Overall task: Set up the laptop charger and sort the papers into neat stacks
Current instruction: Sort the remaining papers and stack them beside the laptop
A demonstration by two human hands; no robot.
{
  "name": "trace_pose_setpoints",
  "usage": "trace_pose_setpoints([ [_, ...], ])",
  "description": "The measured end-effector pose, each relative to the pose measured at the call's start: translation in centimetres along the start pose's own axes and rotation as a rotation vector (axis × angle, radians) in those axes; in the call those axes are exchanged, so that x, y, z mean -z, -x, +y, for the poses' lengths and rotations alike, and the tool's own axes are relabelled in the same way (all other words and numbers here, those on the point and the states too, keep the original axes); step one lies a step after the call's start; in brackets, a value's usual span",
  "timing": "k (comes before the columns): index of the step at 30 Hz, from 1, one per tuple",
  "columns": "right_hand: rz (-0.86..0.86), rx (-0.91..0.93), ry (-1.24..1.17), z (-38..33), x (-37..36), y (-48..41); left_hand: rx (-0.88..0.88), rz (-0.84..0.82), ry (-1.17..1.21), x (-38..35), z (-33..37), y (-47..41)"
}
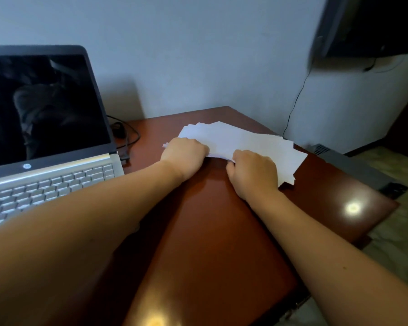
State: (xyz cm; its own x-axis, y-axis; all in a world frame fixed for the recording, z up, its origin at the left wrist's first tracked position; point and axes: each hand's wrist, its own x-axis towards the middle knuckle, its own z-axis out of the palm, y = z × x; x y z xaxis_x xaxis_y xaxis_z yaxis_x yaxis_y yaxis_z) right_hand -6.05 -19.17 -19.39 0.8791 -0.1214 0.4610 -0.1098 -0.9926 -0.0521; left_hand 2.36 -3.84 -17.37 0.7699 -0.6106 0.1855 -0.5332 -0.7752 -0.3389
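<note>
The fingers of the left hand (185,156) and right hand (254,172) curl out of sight round the near edge of the papers (245,142), grasping them. The laptop (45,128) is cut off at the left, and a dark cable (127,135) behind it is hard to trace. The white sheets lie fanned, with uneven edges, on the far right of the bench (222,231).
</note>
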Motion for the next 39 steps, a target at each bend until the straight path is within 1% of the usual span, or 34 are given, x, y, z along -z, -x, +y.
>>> trace_pose_setpoints([
  [3,-0.011,0.071,0.038,-0.6,0.1,0.1,-0.126,0.003,-0.179,1.6,1.0,0.8],
  [5,-0.036,0.102,0.055,-0.8,0.2,0.3,-0.191,0.002,-0.240,2.3,0.9,1.4],
  [8,-0.013,0.146,0.070,-0.9,0.7,1.3,-0.206,-0.012,-0.284,3.6,-0.7,2.7],
  [11,0.016,0.170,0.001,-1.5,1.9,2.8,-0.213,-0.031,-0.347,5.3,-3.0,4.4],
  [15,-0.013,0.215,-0.022,-4.6,4.1,4.0,-0.254,-0.024,-0.437,7.6,-5.0,7.5],
  [21,0.006,0.364,-0.102,-11.9,7.8,4.9,-0.239,0.036,-0.490,10.4,-9.5,14.5],
  [25,-0.046,0.522,-0.130,-17.8,9.0,6.2,-0.177,-0.064,-0.567,10.6,-12.6,21.2],
  [29,-0.141,0.695,-0.262,-23.8,8.5,8.1,-0.095,-0.191,-0.577,9.7,-15.0,29.3],
  [32,-0.296,0.780,-0.346,-28.1,8.0,9.4,0.019,-0.340,-0.515,9.1,-15.7,34.2],
  [34,-0.410,0.834,-0.388,-30.3,8.0,10.1,0.090,-0.370,-0.384,8.3,-16.2,36.8],
  [36,-0.476,0.887,-0.417,-31.9,8.0,10.6,0.151,-0.299,-0.163,7.1,-16.8,39.2],
  [37,-0.501,0.883,-0.453,-32.6,8.0,10.6,0.185,-0.249,-0.045,6.6,-17.1,40.2],
  [39,-0.563,0.798,-0.547,-33.8,7.7,10.2,0.283,-0.172,0.160,5.9,-17.5,41.9],
])
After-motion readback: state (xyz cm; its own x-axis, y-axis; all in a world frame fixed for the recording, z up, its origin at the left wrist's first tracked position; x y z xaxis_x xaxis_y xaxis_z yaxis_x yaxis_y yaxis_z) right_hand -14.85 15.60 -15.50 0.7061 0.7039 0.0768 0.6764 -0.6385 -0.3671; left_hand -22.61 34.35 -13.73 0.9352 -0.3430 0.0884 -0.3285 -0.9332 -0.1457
